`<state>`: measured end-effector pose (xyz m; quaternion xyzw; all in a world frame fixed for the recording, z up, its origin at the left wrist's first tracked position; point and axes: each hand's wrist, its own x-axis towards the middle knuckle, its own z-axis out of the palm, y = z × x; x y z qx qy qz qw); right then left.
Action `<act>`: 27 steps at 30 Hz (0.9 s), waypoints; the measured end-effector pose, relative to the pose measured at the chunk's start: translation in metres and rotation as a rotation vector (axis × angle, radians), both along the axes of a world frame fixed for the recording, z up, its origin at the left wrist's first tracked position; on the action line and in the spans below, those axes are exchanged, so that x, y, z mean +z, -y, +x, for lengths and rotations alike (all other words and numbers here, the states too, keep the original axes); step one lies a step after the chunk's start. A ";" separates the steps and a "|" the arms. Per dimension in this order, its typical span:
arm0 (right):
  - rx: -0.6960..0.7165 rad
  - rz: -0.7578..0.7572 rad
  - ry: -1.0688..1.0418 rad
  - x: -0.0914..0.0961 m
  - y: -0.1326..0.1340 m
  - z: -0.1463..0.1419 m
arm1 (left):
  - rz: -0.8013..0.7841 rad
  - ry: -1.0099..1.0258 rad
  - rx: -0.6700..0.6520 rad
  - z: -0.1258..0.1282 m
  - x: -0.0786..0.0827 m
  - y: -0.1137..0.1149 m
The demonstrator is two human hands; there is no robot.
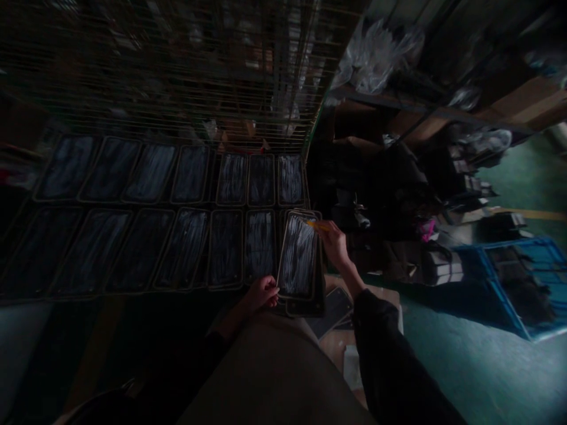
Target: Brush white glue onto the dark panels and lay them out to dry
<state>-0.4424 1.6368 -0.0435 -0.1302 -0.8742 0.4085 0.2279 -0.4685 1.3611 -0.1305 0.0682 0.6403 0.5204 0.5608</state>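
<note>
A dark rectangular panel (297,257) with a raised rim and white streaks across its face lies in front of me, on top of other dark panels. My right hand (334,241) is closed around a slim yellow brush-like tool (317,225), whose tip is at the panel's upper right part. At the panel's lower left corner, my left hand (264,291) has its fingers curled, pinching the rim. The room is dim, so the tool's tip is not clear.
Two rows of similar streaked panels (225,248) extend to the left. Behind them rises a wire mesh rack (177,77). Beneath my right arm are a cardboard box (334,342) and more dark panels. A blue crate (500,289) stands on the green floor at right, below cluttered shelving.
</note>
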 end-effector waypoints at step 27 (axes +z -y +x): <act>0.041 -0.276 0.202 -0.002 0.043 0.104 | 0.016 0.024 0.001 0.000 -0.008 0.003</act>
